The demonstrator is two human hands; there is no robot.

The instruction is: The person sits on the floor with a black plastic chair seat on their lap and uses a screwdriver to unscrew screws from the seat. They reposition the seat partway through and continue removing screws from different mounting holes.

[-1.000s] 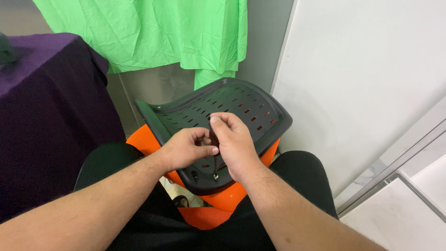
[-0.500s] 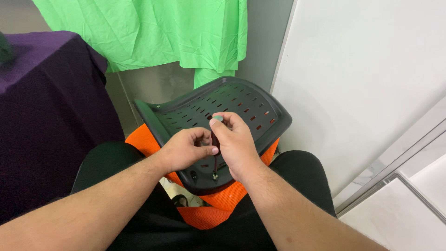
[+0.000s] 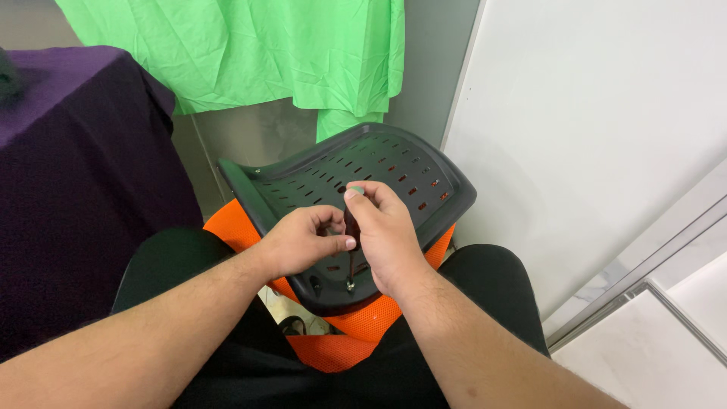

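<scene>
I am looking down at a dark grey plastic chair back panel (image 3: 363, 189) that is lying tilted across my lap, resting on an orange mesh seat piece (image 3: 356, 326). The panel is curved, with a raised rim all round and rows of short slots cut through it; orange is showing through some of the slots near its right side. Its near end is narrowing to a rounded tongue with a couple of small holes in it.

My right hand (image 3: 386, 238) is wrapping around a screwdriver (image 3: 352, 254), fingers clamped on the dark handle, the thumb pressing on its pale green cap. The thin metal shaft is pointing straight down, and its tip is sitting on a small screw (image 3: 350, 286) in the tongue of the panel. My left hand (image 3: 303, 242) is curling in from the other side, fingers together, the thumb and fingertips touching the handle just beside my right hand; I cannot tell how firmly it is gripping.

A purple cloth (image 3: 76, 174) is covering something at my left, a green cloth (image 3: 265, 53) is hanging behind the panel, and a white wall panel (image 3: 598, 136) is standing at my right.
</scene>
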